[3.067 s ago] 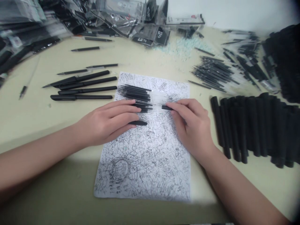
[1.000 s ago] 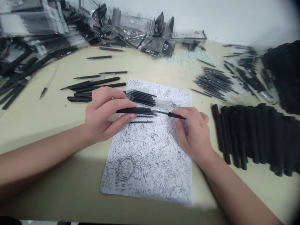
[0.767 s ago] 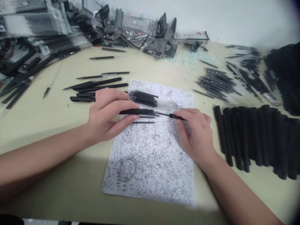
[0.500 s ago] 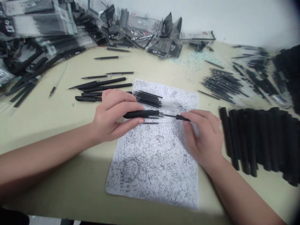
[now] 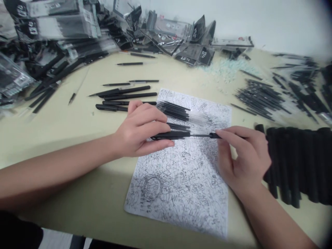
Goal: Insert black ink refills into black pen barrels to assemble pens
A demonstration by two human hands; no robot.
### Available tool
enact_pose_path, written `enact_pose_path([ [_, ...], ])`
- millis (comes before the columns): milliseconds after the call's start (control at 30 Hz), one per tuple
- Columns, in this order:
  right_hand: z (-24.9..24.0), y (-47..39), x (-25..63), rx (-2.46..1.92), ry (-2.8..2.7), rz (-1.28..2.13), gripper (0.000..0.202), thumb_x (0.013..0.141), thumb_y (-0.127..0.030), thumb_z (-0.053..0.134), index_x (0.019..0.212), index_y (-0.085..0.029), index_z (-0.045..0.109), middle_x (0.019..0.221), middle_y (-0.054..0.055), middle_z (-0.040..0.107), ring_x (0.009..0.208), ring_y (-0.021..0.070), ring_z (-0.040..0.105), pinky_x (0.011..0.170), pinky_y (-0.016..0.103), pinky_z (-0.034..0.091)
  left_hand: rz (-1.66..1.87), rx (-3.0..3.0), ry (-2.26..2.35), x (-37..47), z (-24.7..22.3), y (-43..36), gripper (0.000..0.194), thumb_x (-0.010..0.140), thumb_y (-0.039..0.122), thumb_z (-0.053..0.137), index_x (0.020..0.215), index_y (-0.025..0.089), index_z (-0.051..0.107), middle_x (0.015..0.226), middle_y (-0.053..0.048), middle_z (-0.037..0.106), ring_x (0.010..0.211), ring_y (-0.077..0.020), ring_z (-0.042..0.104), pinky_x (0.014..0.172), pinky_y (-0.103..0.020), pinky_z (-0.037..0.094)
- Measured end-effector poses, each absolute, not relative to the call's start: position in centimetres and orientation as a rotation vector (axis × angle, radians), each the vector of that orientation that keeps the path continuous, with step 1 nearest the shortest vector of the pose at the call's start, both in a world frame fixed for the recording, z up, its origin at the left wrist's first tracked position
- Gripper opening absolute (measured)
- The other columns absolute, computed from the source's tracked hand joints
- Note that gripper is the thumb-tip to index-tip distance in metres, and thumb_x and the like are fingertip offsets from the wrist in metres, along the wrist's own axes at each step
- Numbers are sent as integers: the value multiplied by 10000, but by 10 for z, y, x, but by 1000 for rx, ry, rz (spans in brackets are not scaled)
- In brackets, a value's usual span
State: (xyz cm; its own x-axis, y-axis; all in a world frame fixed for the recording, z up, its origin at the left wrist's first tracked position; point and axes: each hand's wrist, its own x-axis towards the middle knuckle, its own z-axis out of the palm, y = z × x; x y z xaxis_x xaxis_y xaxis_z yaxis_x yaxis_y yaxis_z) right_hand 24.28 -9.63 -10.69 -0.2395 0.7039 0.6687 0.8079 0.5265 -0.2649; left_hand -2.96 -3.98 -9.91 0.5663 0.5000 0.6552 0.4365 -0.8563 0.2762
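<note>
My left hand (image 5: 145, 128) pinches a black pen (image 5: 178, 135) between thumb and fingers, lying level above the paper. A thin refill (image 5: 199, 135) stretches from the pen's right end to a short black pen part (image 5: 214, 135). That part is gripped by the thumb and fingertips of my right hand (image 5: 243, 155); most of it is hidden. Below both hands is a sheet of paper (image 5: 178, 193) covered in scribbles. A bundle of dark refills (image 5: 173, 110) with clear ends rests on its upper part, just beyond the pen.
Several black pens (image 5: 129, 95) lie behind my left hand. Plastic packets (image 5: 64, 26) are heaped at the back left. To the right are a refill pile (image 5: 261, 98) and a row of black tubes (image 5: 298, 162). Pale green bits (image 5: 228, 69) are scattered at the back.
The whole view has shifted, so things appear further right. Both hands, with the pen and its part, have come slightly nearer to me over the paper. The exposed refill length looks about the same.
</note>
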Motion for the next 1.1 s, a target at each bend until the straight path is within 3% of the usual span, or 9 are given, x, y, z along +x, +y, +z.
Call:
enact_pose_path([
  [133,-107,-94,243,-1186,-2004,-206,403,879,-86,610,1175,-353,662,972,38,687,827,219,659,727,414,466,1324,2718,683,-27,-99,-38,247,919,447,636,842,218,584,806,11,683,722,-143,625,701,-376,371],
  [333,-108,-93,246,-1148,-2009,-257,443,842,-51,638,1178,-340,662,959,35,672,827,221,647,724,405,461,1201,2731,776,-28,-100,-39,328,939,531,562,798,235,564,752,27,661,717,-148,614,717,-376,338],
  [533,-106,-92,245,-1132,-1999,-236,472,856,-64,627,1217,-367,652,943,45,676,812,236,644,716,429,470,1308,2746,625,-26,-98,-38,245,894,400,680,834,187,575,798,-11,661,743,-148,612,710,-366,342],
  [833,-102,-91,244,-1115,-2001,-242,500,845,-34,621,1226,-357,654,929,56,685,809,246,639,701,437,469,1094,2682,771,-30,-102,-38,294,906,525,608,802,251,590,751,9,659,753,-181,626,754,-400,359],
  [1100,-103,-92,244,-1090,-2034,-231,492,838,-41,641,1224,-345,661,927,49,688,812,241,640,708,429,482,1216,2769,638,-28,-102,-38,247,897,457,651,821,232,586,791,2,685,769,-180,629,737,-392,354],
])
